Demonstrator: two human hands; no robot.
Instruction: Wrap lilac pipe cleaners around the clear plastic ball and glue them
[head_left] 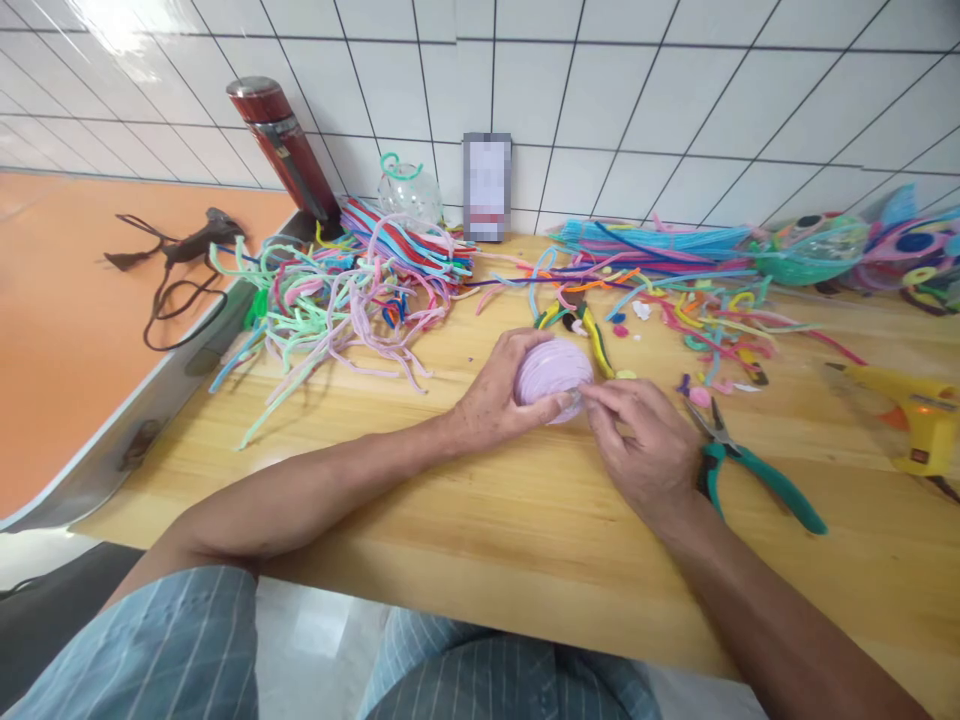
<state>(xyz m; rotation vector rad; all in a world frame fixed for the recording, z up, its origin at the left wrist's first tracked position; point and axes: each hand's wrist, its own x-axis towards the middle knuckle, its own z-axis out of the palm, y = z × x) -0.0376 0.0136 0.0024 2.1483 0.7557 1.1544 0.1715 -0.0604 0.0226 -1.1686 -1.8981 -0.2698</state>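
Head view: lilac ball (551,368) sits in left grip (491,395), right grip (649,440) alongside

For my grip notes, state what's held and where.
A ball, by its left side in the left hand; the right fingers meet its right edge, their hold unclear.

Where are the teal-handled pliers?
In the head view, the pliers lie right of centre on the table, between the right hand and the yellow glue gun.
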